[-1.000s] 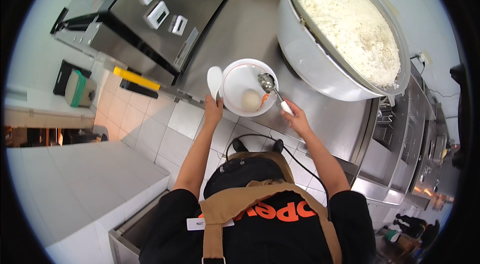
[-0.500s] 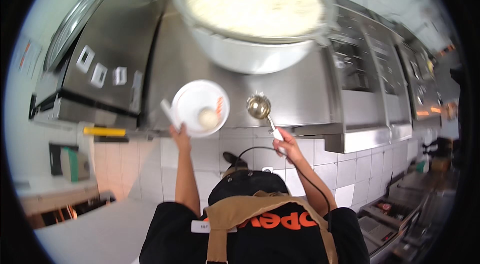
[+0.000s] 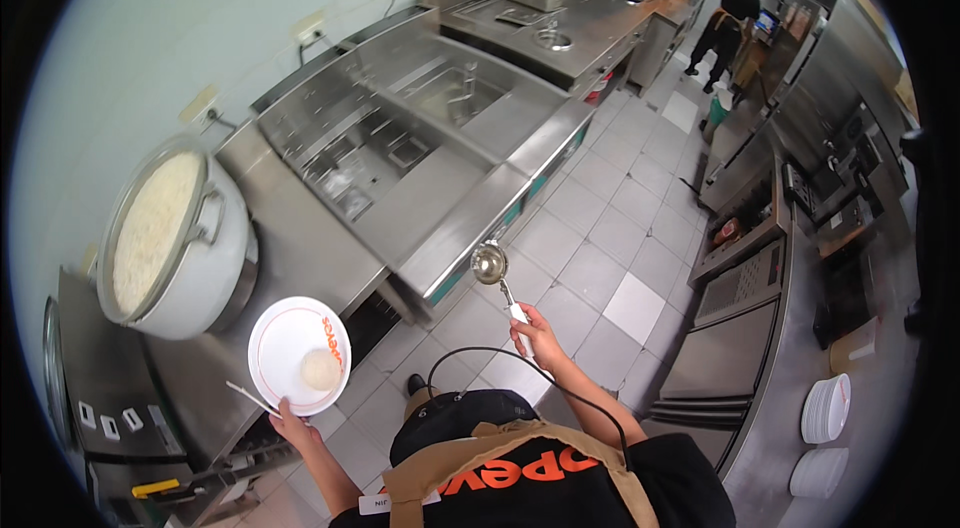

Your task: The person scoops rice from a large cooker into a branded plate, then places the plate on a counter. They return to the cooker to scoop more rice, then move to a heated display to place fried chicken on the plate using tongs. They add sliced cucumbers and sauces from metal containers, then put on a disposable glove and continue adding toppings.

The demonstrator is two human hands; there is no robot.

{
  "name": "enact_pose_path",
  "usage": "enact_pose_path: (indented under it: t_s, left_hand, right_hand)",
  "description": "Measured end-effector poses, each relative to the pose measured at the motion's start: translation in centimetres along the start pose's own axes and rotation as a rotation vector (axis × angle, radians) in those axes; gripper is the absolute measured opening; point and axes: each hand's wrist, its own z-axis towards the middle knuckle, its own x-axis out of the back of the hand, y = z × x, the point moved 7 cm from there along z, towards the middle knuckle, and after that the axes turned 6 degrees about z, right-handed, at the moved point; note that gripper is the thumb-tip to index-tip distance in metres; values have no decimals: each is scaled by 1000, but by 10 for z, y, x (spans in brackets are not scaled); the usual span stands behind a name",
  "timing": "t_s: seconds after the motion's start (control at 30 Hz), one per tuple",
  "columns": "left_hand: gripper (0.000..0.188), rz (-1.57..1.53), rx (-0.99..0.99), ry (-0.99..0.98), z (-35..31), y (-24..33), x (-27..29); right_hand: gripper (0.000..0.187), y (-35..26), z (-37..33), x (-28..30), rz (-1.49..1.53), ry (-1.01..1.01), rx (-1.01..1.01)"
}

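My left hand (image 3: 293, 423) grips the near edge of a round white plate (image 3: 278, 343) with orange print. A rounded mound of white rice (image 3: 321, 369) sits toward the plate's right side. A thin white strip (image 3: 252, 398) juts from the same hand, left of the plate; its kind I cannot make out. My right hand (image 3: 540, 336) is closed around the white handle of a metal portion scoop (image 3: 490, 265), held over the floor with its round bowl pointing away from me. At far left, a large metal pot (image 3: 210, 263) is filled with white rice (image 3: 155, 228).
Beyond the steel counter (image 3: 290, 238) lies a steel basin unit (image 3: 420, 198). On the right counter stand stacked white plates (image 3: 824, 410). Another person (image 3: 738, 8) stands far off on the tiled floor (image 3: 570, 228). A black cable (image 3: 470, 352) curves near my right arm.
My view has swung right, so the pot now shows at the left and the aisle has come into view. Plate and scoop remain in my hands; the scoop is now over the floor.
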Motion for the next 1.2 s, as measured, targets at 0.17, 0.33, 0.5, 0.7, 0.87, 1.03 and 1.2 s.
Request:
enact_pose_path:
  t_s: [0.17,0.33,0.5,0.7,0.87,1.03,1.2]
  left_hand:
    - [27,-35,1,-224,-53,27,-174]
    - [36,-11,51,-472,-91,22,-358]
    - [41,-48,55,-614,-136,25,-554]
    - [49,64,55,-730,-189,49,-763]
    - [51,-137,94,-761,-229,44,-882]
    - [41,-116,67,-651,-257,30,-947]
    - [36,-183,51,-349,-300,27,-976]
  right_hand:
    - [29,-61,37,94,-16,154,100]
    - [24,-111,98,185,72,339,121]
    - [25,-205,151,251,-25,468,141]
    - [32,-361,222,304,-142,489,234]
    - [31,-465,321,355,-359,452,217]
    - [33,-567,451,380,-460,235,248]
    - [36,-658,597,355,-570,-45,169]
